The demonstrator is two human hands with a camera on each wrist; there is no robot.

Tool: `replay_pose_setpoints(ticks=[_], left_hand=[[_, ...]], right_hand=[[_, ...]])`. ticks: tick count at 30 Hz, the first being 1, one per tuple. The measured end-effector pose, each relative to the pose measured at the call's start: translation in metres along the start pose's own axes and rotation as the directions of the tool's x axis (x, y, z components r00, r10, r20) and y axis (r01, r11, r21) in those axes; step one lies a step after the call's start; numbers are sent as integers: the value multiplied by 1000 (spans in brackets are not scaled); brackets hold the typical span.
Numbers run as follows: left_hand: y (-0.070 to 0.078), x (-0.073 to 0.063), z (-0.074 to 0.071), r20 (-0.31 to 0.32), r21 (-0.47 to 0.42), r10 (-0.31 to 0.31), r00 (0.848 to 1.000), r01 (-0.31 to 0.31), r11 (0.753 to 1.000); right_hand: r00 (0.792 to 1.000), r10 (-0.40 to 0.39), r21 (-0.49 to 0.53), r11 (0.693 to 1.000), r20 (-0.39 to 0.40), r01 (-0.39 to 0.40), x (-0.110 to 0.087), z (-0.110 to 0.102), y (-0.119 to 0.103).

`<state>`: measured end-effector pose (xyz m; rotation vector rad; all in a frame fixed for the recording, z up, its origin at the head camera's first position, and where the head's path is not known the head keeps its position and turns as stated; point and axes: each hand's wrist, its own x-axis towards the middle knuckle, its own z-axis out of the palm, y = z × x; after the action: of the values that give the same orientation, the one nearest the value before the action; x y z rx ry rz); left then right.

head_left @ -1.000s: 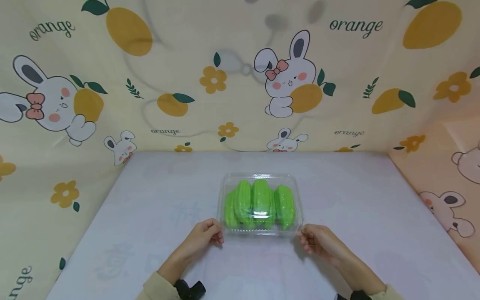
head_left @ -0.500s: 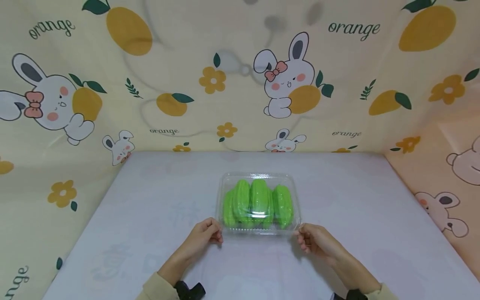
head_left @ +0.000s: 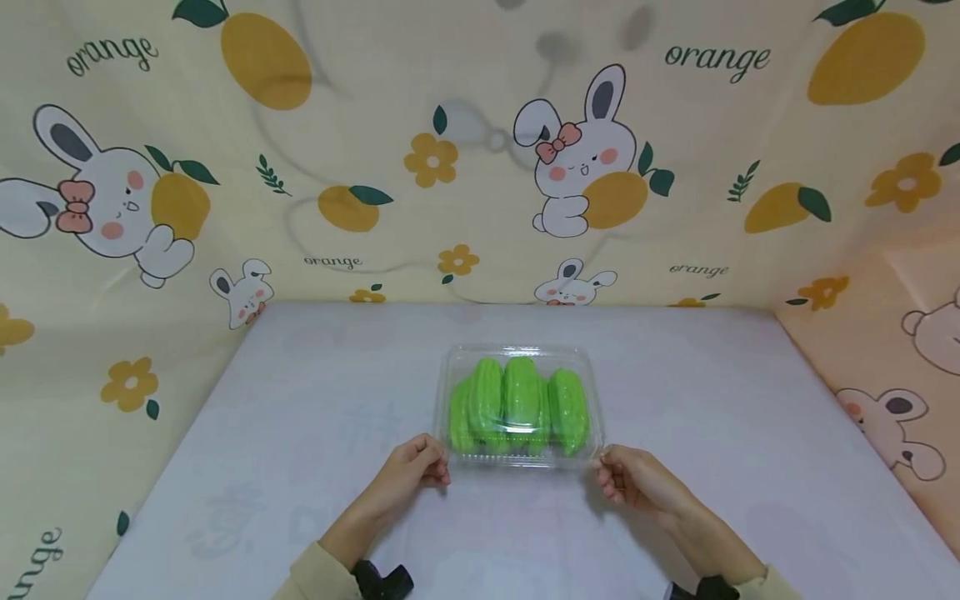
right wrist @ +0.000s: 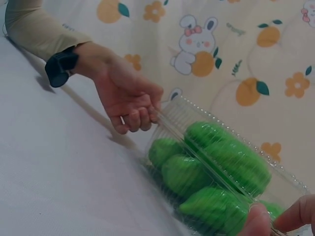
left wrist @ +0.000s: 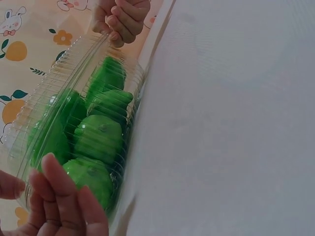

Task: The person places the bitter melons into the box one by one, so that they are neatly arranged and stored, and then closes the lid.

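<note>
A clear plastic clamshell box [head_left: 519, 460], its lid down, sits on the white table and holds several bright green, ridged, gourd-like pieces [head_left: 567, 412]. At its near left corner my left hand [head_left: 412, 468] pinches the rim between thumb and forefinger. My right hand [head_left: 637, 483] has the same kind of pinch on the near right corner, with the other fingers curled under. The left wrist view shows the left hand [left wrist: 64, 201] low in the frame, at the edge where lid and base meet. In the right wrist view, the right thumb and finger [right wrist: 295, 216] close on that rim.
The white table [head_left: 315, 375] spreads around the box. Behind it and to both sides stands a cream cloth wall [head_left: 480, 75] printed with rabbits, oranges and flowers. Black straps with small cameras [head_left: 384, 581] sit at the wrists, beside beige sleeves.
The head view has shifted slightly. Both hands keep their pinch at the box's near corners, and the box stays in place with its lid down.
</note>
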<state>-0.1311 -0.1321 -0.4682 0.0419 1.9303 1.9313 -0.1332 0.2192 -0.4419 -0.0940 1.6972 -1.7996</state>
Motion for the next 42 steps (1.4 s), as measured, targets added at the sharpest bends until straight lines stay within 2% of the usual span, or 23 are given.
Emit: replay_pose_setpoints(ticks=[8,15,28,37,42], left_hand=[[-1,0,0,6,-10,-2,1000,2,1000],[1,0,-1,13,-20,-11,1000,11,1000],[1,0,-1,24,-27,-24,999,25,999],[4,0,-2,-2,-33,-39,999,39,999],[5,1,1,-10,-28,-55,998,54,998]], right_hand=[[1000,-14,-19,1000,9,14,-1,-2,1],[998,15,-47,999,-61,-18,-1,0,0],[994,-45,-32,999,-95,42,-2,3,2],[994,-102,-19,995,-33,102,2,3,5],[992,-98,-54,994,-74,94,3,3,10]])
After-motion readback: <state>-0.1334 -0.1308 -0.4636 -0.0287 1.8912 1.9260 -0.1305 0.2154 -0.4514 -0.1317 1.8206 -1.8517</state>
